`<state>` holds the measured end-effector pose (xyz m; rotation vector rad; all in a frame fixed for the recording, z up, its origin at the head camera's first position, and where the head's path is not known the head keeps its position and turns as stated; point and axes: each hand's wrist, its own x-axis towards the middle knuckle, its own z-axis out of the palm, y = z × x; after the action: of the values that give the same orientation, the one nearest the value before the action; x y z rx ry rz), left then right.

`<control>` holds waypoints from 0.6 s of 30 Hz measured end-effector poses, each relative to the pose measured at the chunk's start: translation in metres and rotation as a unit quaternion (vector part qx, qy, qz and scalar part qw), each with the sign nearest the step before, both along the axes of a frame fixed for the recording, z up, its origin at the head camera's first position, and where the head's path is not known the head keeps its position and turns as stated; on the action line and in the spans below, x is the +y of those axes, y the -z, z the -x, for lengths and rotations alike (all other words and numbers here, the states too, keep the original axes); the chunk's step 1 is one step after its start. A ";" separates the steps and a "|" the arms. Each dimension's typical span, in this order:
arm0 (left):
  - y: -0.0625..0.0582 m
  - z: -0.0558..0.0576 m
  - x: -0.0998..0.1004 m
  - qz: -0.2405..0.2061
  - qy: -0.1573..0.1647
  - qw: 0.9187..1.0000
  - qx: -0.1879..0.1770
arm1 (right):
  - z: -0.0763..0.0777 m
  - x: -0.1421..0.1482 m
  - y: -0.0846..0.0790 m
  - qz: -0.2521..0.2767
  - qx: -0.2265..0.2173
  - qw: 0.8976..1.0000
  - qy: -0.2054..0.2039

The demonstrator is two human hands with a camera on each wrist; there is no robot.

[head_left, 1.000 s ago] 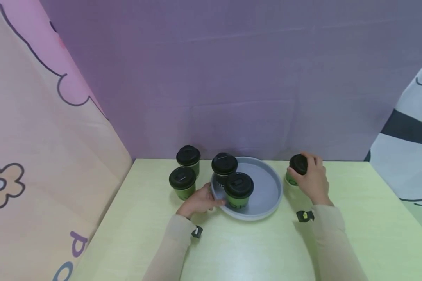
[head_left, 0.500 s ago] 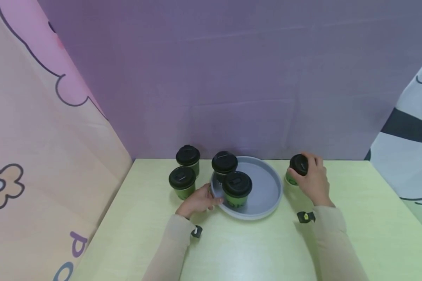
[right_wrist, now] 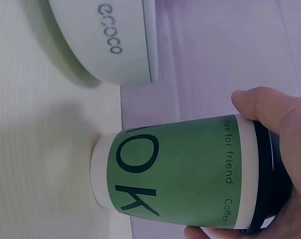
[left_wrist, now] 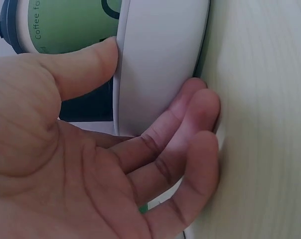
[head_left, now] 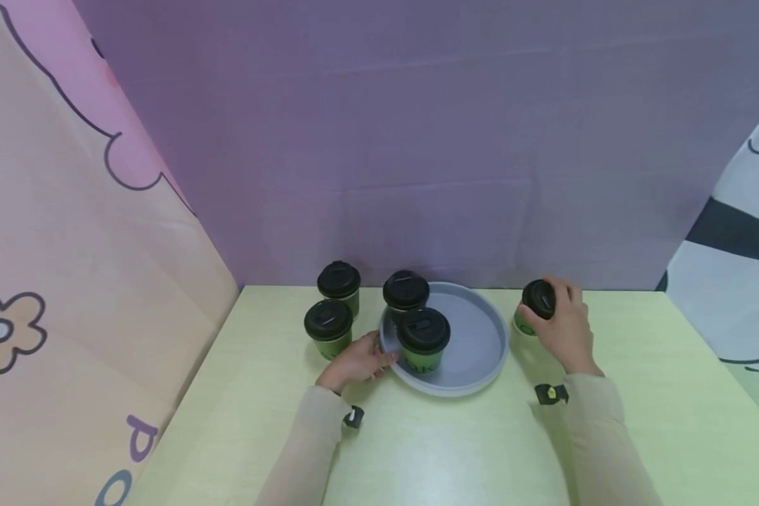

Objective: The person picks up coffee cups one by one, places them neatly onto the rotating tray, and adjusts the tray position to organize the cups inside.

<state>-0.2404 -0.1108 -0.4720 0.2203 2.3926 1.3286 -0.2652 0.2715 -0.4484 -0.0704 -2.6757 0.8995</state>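
Observation:
My left hand holds the left edge of a round grey tray. In the left wrist view the thumb lies at the rim beside a green cup, and the curled fingers reach along the lower outer wall. On the tray's left half stand two lidded coffee cups, one in front and one behind. To the right of the tray, my right hand grips another green paper coffee cup around its black lid. That cup is upright, its base right at the tabletop.
Two more lidded coffee cups, one nearer and one farther, stand left of the tray, close to my left hand. A purple cloth backdrop rises at the back edge of the pale table. Printed cloths hang at both sides.
The front cup on the tray has shifted slightly left and the rear one slightly back and right, while the tray's outline stays put. My left thumb has moved a little left; the right hand barely moves.

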 end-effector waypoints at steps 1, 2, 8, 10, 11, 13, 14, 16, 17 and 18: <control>0.000 0.000 0.000 -0.002 0.001 1.000 0.000 | 0.000 0.000 0.000 0.000 0.001 1.000 0.000; 0.000 0.000 0.000 -0.004 0.001 1.000 0.000 | 0.000 0.000 0.000 0.000 0.002 1.000 -0.001; 0.002 0.001 0.000 -0.014 0.001 1.000 0.002 | 0.000 0.001 0.002 -0.002 0.005 1.000 -0.006; 0.003 0.002 0.000 -0.017 0.000 1.000 0.002 | 0.000 0.001 0.002 -0.002 0.006 1.000 -0.006; 0.003 0.002 0.000 -0.018 0.000 1.000 0.002 | 0.001 0.001 0.003 -0.001 0.008 1.000 -0.006; 0.004 0.002 0.000 -0.019 0.000 1.000 0.003 | 0.001 0.001 0.004 0.002 0.012 1.000 -0.006; 0.004 0.002 0.000 -0.018 0.000 1.000 0.004 | 0.002 0.001 0.004 0.004 0.016 1.000 -0.007; 0.005 0.003 0.000 -0.016 0.001 1.000 0.005 | 0.002 0.001 0.004 0.010 0.023 1.000 -0.009; 0.005 0.003 0.000 -0.013 0.001 1.000 0.006 | 0.002 0.001 0.004 0.013 0.027 1.000 -0.010; 0.006 0.003 0.000 -0.011 0.001 1.000 0.006 | 0.003 0.002 0.004 0.017 0.029 0.999 -0.011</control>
<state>-0.2437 -0.1111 -0.4775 0.2370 2.3884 1.3579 -0.2678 0.2731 -0.4528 -0.0212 -2.6125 0.9395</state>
